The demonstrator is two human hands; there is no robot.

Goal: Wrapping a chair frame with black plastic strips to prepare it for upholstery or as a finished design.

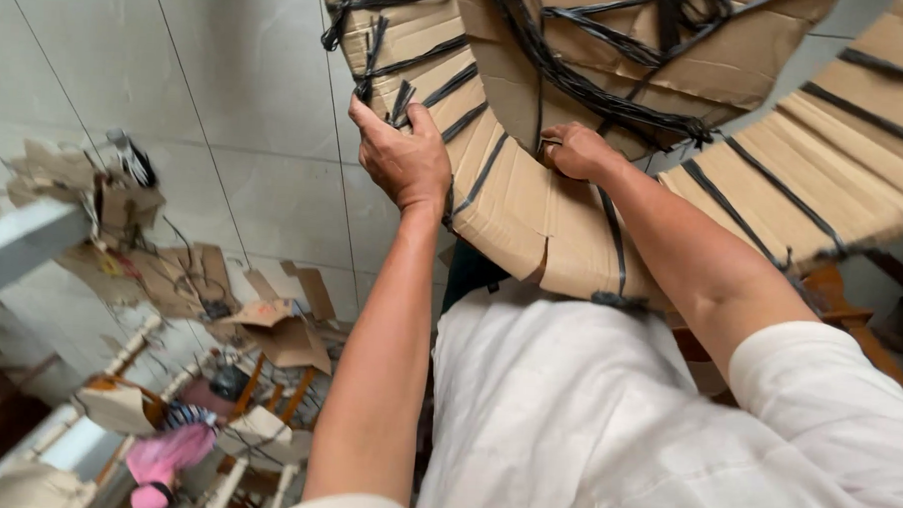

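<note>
Gripping the curved cardboard piece (533, 222) at its left edge, the left hand (405, 157) lies flat on the ribbed brown surface with its fingers (371, 121) curled over the rim and closed on it. The right hand (575, 150) is bunched into a near fist against the inner curve of the same piece, its fingers closed around a black strap (617, 110) that runs across the cardboard. That cardboard arches overhead, held up at arm's length in front of a tiled wall (207, 105), and many black straps bind its folded sections. A white shirt (566, 418) covers the person's chest below the arms. Lower left, well apart from the hands, loose cardboard scraps (279, 328) lie among wooden frames (267, 378), with a pink object (159, 459) near the bottom edge.
</note>
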